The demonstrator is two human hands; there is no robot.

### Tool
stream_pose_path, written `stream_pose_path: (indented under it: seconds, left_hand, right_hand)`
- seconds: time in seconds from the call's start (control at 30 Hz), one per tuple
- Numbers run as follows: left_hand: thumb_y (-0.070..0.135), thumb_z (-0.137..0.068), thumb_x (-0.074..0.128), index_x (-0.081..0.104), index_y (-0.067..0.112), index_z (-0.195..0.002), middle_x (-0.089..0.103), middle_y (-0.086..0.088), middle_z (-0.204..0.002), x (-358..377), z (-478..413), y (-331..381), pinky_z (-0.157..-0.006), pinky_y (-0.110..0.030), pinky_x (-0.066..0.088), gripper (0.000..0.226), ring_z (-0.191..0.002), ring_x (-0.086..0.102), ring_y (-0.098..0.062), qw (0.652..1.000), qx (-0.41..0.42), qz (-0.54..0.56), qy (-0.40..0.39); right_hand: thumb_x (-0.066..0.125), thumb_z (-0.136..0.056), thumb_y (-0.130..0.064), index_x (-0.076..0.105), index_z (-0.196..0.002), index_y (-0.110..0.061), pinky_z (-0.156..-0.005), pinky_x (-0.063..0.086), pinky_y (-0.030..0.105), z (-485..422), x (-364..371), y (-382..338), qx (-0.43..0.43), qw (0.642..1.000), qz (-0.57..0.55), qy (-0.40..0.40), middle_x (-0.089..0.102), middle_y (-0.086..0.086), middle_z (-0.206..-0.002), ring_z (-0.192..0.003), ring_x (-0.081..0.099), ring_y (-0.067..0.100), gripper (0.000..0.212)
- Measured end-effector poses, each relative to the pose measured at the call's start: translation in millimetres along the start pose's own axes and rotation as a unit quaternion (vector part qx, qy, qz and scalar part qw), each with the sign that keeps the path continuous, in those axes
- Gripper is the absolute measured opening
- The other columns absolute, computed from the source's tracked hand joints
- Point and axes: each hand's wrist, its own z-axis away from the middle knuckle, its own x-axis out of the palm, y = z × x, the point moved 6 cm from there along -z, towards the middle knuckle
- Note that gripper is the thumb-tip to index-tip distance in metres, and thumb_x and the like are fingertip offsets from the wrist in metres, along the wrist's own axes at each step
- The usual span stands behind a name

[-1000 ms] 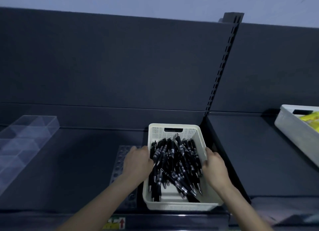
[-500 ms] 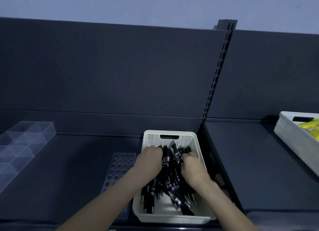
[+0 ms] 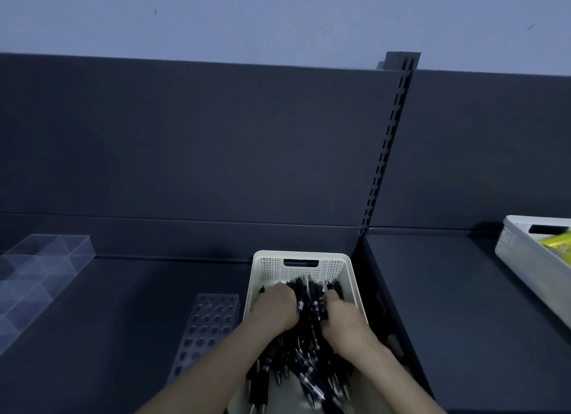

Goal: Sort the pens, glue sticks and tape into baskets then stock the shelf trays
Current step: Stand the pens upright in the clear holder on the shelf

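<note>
Now both hands were inside the basket (image 3: pixel 301 254) on the shelf (image 3: pixel 129 305), among the pens (image 3: pixel 315 305) that filled it. My left grip (image 3: pixel 275 308) and right grip (image 3: pixel 343 319) had the fingers curled round a bundle of pens, one from each side. I judged the pens light, stiff and smooth, so a loose bundle could slide apart. It seemed better to squeeze the middle of the barrels. The holed rack (image 3: pixel 207 327) stood just left of the basket.
</note>
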Motion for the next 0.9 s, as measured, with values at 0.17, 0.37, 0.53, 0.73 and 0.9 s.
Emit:
stream_pose_path:
  seconds: [0.17,0.37,0.53,0.73,0.9]
  left_hand:
    - [0.009,-0.090,0.047,0.052,0.001,-0.114,0.060,-0.015,-0.119,-5,-1,-2,-0.083,-0.034,0.047,0.025,-0.108,0.059,-0.031,0.999,-0.013,0.049,0.007]
    - [0.017,-0.094,0.048,0.056,0.006,-0.110,0.062,-0.014,-0.113,-35,12,-7,-0.081,-0.031,0.045,0.022,-0.106,0.057,-0.031,0.983,0.032,0.138,0.116]
    - [0.013,-0.088,0.057,0.062,0.010,-0.096,0.061,-0.005,-0.091,-45,23,-14,-0.062,-0.024,0.035,0.010,-0.085,0.054,-0.019,0.941,0.055,0.295,0.160]
    - [0.011,-0.085,0.062,0.059,0.010,-0.084,0.064,-0.006,-0.083,-52,29,-12,-0.071,-0.024,0.043,0.003,-0.082,0.059,-0.023,0.889,0.070,0.413,0.188]
    - [0.006,-0.086,0.060,0.063,0.021,-0.079,0.067,-0.019,-0.093,-69,33,-20,-0.087,-0.051,0.049,0.017,-0.084,0.060,-0.028,0.827,0.085,0.507,0.227]
  right_hand:
    - [0.042,-0.086,0.000,0.051,-0.090,-0.016,-0.044,0.045,0.024,4,-17,10,-0.004,0.976,-0.214,0.040,0.053,0.001,-0.068,-0.053,0.052,0.016,0.019]
    - [0.055,-0.086,0.001,0.046,-0.080,-0.019,-0.036,0.037,0.018,7,-33,20,-0.008,0.928,-0.362,0.088,0.056,0.005,-0.073,-0.043,0.049,0.010,0.023]
    - [0.055,-0.088,0.000,0.059,-0.094,-0.015,-0.056,0.044,0.024,12,-47,24,-0.020,0.898,-0.410,0.161,0.063,0.004,-0.084,-0.057,0.054,0.014,0.017]
    - [0.047,-0.092,0.001,0.058,-0.099,-0.015,-0.060,0.045,0.032,26,-58,32,-0.023,0.828,-0.514,0.223,0.061,0.007,-0.075,-0.059,0.050,0.016,0.020]
    - [0.050,-0.090,0.003,0.059,-0.087,-0.017,-0.057,0.045,0.027,30,-56,32,-0.026,0.811,-0.548,0.205,0.058,0.006,-0.068,-0.056,0.049,0.016,0.023]
